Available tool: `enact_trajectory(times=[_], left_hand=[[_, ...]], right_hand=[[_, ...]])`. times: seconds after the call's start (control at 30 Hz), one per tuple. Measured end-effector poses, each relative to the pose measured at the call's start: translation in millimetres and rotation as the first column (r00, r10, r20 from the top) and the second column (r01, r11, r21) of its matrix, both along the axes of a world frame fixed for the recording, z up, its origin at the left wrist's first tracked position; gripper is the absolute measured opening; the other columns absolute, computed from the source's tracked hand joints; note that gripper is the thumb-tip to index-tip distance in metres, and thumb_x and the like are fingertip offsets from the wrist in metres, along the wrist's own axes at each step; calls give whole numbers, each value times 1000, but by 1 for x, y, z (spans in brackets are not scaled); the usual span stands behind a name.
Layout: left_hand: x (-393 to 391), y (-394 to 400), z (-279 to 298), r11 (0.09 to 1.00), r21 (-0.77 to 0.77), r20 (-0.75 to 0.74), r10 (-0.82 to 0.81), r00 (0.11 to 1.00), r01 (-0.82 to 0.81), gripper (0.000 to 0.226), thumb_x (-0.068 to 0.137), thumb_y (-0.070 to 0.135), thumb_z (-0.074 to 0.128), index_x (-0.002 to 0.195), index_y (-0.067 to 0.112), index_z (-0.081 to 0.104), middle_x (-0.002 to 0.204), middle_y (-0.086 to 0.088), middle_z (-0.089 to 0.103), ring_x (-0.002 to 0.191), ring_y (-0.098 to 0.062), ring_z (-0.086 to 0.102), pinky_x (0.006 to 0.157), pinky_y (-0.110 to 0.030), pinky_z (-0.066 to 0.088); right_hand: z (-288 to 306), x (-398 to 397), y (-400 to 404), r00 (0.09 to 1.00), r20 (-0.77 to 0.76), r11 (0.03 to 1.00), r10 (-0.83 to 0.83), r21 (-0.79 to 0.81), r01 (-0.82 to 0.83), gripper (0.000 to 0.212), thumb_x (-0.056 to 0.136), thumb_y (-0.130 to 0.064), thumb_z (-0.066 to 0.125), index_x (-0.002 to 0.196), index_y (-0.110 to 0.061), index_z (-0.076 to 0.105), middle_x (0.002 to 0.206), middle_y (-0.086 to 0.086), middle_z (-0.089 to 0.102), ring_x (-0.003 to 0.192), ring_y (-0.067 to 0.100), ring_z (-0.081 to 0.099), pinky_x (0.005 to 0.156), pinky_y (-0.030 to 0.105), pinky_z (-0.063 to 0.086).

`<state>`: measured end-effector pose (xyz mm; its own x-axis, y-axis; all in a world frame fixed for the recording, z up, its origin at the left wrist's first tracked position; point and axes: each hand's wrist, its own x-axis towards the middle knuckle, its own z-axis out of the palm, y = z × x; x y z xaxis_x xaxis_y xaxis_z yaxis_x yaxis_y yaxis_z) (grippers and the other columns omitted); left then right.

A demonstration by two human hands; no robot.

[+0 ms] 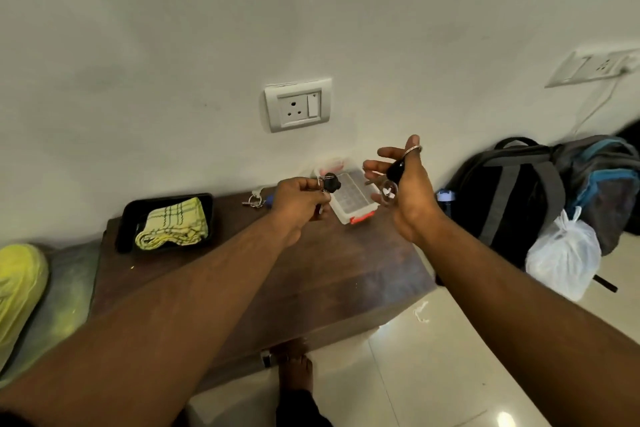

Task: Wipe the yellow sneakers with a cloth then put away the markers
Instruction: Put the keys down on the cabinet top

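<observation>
Left hand point(299, 204): raised over the dark wooden table point(311, 274), fingers curled, pinching a black-headed key point(330, 183) on a small metal ring. Right hand point(407, 191): raised to the right of it, fingers partly spread and relaxed; a metal key ring point(412, 150) looped round the thumb, with a black key fob point(396, 168) and a clear round tag point(388, 191) hanging against the palm. Hands apart, not touching.

Clear plastic box point(349, 196) with red latches: on the table against the wall, between and behind the two hands; contents not discernible. Markers: cannot tell whether inside the box. Another small bunch of keys point(254, 200): flat on the table, just left of the left hand.

Yellow checked cloth point(173, 224): folded, lying in a black tray point(124, 229) at the left rear corner of the table. Yellow sneaker point(19, 291): at the left edge of the view, beside the table on a lower surface, well apart from both hands.

White wall socket point(298, 105): on the wall above the box. Second socket plate point(592, 68): upper right, with a white cable hanging down. Black and grey backpack point(505, 191): on the tiled floor right of the table, leaning at the wall, with a white plastic bag point(562, 256) in front of it. Bare foot point(294, 371): on the floor at the near edge of the table.
</observation>
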<state>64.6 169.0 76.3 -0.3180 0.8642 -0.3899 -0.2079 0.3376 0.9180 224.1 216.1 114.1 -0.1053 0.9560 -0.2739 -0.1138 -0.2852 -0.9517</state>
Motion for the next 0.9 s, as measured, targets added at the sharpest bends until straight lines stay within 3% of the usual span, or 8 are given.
enact_trajectory(times=[0.1,0.17,0.23,0.37,0.43,0.5,0.63,0.9], left_hand=[[5,35,-12,1000,-6,-44,13,999,-14,23,80,-14,64,100,-3,61,85,-19,63,64,-22,62,51,-25,54],[9,60,-25,1000,-4,-76,23,997,-23,24,78,-16,63,97,-2,62,89,-23,64,67,-27,64,55,-29,56],[10,84,-38,998,-8,-134,56,989,-58,25,74,-16,65,87,5,63,93,-24,66,71,-31,67,66,-38,60],[12,117,-61,990,8,-291,137,947,-141,29,72,-13,68,79,14,65,89,-16,68,76,-31,69,71,-43,60],[12,123,-72,982,-3,-297,179,938,-188,29,73,-14,67,77,15,64,88,-14,67,75,-29,68,69,-41,60],[12,128,-81,971,-12,-291,226,930,-240,35,71,-15,67,69,19,61,85,-11,67,77,-28,68,69,-42,60],[14,135,-83,969,-36,-353,218,910,-246,31,67,-11,75,72,17,63,91,-12,68,82,-28,68,71,-41,60],[22,143,-88,979,-34,-422,168,891,-200,12,76,10,79,82,13,69,98,-6,70,89,-22,66,78,-36,59]], right_hand=[[-12,-5,35,999,32,988,10,-152,-5,72,88,-73,23,96,-13,60,68,7,65,77,26,68,80,44,55],[-23,-10,59,986,164,984,29,-176,0,65,89,-70,31,87,-11,58,60,5,53,66,24,61,72,41,57],[-38,-17,81,913,401,991,80,-133,-29,55,90,-63,40,87,-11,57,74,5,56,68,22,57,68,38,56],[-69,-29,113,696,658,957,287,-231,-176,67,88,-59,44,136,-13,37,127,10,49,105,32,54,67,42,56],[-76,-33,119,609,723,945,326,-248,-211,65,89,-51,52,136,-11,33,118,11,50,95,29,56,67,45,58],[-81,-35,127,510,806,944,301,-175,-281,51,85,-43,61,119,-7,46,109,13,57,84,28,60,67,48,59],[-87,-38,125,310,933,925,182,-56,-375,32,87,-38,62,101,-11,55,109,15,63,92,36,64,77,41,57],[-100,-49,109,230,965,931,127,-36,-362,24,92,-26,56,111,-11,55,114,12,60,102,31,59,70,33,46]])
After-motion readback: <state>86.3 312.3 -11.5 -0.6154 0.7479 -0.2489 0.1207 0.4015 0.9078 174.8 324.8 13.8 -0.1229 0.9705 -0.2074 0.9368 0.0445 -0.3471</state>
